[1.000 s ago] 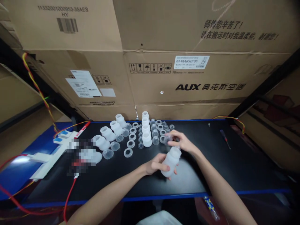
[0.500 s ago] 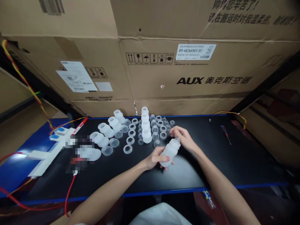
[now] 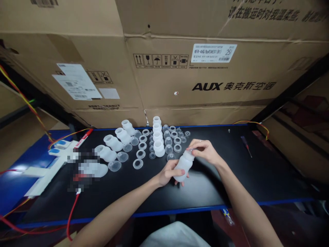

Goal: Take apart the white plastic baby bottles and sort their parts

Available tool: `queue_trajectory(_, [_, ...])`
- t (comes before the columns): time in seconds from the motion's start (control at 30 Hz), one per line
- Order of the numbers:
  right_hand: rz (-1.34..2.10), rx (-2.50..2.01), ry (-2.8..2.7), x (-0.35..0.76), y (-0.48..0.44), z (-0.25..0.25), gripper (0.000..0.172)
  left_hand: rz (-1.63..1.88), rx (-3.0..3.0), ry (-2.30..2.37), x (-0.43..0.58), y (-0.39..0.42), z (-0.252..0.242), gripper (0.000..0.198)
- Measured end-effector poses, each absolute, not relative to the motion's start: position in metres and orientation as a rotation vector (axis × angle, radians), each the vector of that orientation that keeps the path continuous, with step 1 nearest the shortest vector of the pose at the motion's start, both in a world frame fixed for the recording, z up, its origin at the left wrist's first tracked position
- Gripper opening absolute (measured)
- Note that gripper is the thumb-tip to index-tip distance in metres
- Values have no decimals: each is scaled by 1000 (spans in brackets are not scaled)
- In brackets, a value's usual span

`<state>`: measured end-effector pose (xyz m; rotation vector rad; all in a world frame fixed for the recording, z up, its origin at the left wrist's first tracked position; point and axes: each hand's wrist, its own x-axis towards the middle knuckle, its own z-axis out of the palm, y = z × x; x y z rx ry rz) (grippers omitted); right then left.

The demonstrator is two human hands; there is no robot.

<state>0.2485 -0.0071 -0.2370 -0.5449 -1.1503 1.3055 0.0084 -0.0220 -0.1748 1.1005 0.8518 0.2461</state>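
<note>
Wrapped round the body of a frosted white baby bottle point(image 3: 183, 168), my left hand point(image 3: 167, 173) holds it tilted above the front of the table. The bottle's top leans up and to the right. My right hand point(image 3: 204, 151) is closed at that top, its fingertips pinching the clear bottle nipple point(image 3: 189, 150), which they largely cover. Just left of the bottle's neck lies a clear dome cap point(image 3: 170, 157). Behind it are more clear domes point(image 3: 168, 141) and a column of clear collar rings point(image 3: 177, 148).
White open bottles point(image 3: 158, 150) stand in a row at mid-table. Further left, several bottles point(image 3: 113, 143) lie tilted beside clear covers point(image 3: 114, 166) and rings point(image 3: 138, 164). A screwdriver point(image 3: 246, 145) lies right. A large cardboard box point(image 3: 164, 79) walls off the back; a power strip point(image 3: 48, 171) sits left.
My right hand has come in from beyond the bottle's top and closed its fingertips on the nipple. My left hand keeps its hold on the bottle. The camera view has shifted slightly.
</note>
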Motion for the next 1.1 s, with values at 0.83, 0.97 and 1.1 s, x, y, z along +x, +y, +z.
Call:
queue_trajectory(0.83, [739,-1288,-1162,251,22,-293,35,210,1150,907,17,-31,-171,62])
queue_trajectory(0.97, [732,-1315,-1379,240,23,-303,33,202,1156,899,17,-30,-172,61])
queue_trajectory(1.1, [695,-1262,-1440,237,20,-294,35,201,1156,898,17,-29,-172,61])
